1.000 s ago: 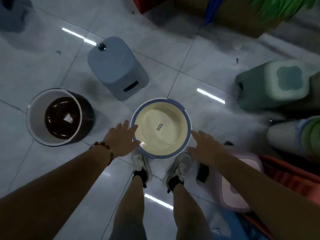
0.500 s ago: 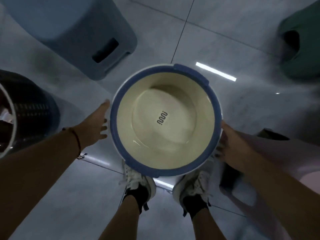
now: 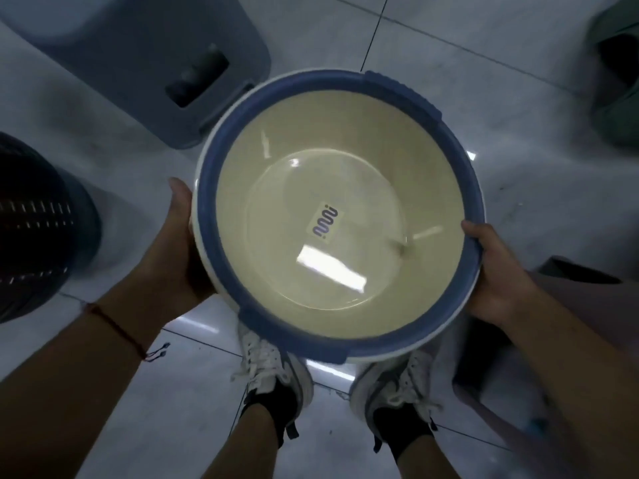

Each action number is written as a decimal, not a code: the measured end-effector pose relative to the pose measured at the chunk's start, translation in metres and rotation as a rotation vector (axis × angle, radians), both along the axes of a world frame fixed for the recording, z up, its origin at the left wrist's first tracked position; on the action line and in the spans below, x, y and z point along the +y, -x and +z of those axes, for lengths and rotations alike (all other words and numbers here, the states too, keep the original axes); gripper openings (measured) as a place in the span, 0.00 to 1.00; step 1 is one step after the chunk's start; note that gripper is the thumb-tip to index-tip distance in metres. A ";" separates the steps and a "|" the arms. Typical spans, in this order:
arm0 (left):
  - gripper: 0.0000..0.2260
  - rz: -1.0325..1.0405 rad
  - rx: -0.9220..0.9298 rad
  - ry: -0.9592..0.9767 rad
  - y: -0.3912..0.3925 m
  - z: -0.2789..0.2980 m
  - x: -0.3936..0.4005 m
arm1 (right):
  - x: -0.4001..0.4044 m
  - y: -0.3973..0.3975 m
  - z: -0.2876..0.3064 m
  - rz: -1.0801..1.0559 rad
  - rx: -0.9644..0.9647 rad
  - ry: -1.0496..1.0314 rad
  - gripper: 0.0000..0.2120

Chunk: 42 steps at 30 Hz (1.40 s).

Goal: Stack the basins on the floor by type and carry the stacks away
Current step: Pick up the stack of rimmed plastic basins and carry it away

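Far left, dark perforated basket [image 3: 38,229] on the floor tiles [image 3: 103,409]. Above it, grey-blue stool [image 3: 145,46]. Left hand [image 3: 179,243] grips the left wall of the cream basin [image 3: 339,229], thumb up at its blue rim [image 3: 207,188]. Basin held above the white sneakers [image 3: 273,368], tilted toward the camera. Right hand [image 3: 498,271] grips the right rim, thumb hooked over. Green stool [image 3: 619,74] at far right.
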<state>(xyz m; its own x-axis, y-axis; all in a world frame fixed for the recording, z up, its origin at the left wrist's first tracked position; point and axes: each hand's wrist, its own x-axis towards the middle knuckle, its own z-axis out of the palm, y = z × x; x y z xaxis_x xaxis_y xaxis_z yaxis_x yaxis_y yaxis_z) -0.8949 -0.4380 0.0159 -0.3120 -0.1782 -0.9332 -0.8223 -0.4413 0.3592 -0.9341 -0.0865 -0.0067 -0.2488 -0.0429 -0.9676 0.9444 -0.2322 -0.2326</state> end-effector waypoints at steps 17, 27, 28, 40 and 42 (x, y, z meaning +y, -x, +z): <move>0.40 -0.417 0.170 -0.036 0.139 0.413 0.024 | 0.026 0.065 0.420 -0.055 0.096 -0.092 0.59; 0.31 -0.410 0.423 0.020 0.090 0.719 0.078 | 0.076 0.006 0.732 -0.119 0.463 -0.104 0.34; 0.30 -0.424 0.451 0.010 0.083 0.736 0.083 | 0.084 0.000 0.747 -0.121 0.498 -0.092 0.36; 0.25 -0.539 0.695 -0.048 0.048 0.836 0.166 | 0.141 -0.061 0.851 -0.263 0.752 -0.091 0.32; 0.25 -0.591 0.716 -0.057 0.052 0.839 0.167 | 0.140 -0.069 0.855 -0.310 0.765 -0.081 0.29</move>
<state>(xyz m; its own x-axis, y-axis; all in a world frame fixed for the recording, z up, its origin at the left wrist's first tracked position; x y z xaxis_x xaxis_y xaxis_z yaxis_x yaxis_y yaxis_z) -0.9471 -0.2707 0.8551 -0.8425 0.2335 -0.4854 -0.5098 -0.0543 0.8586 -0.8650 0.0533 0.8479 -0.8286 0.1984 -0.5235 0.4146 -0.4108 -0.8120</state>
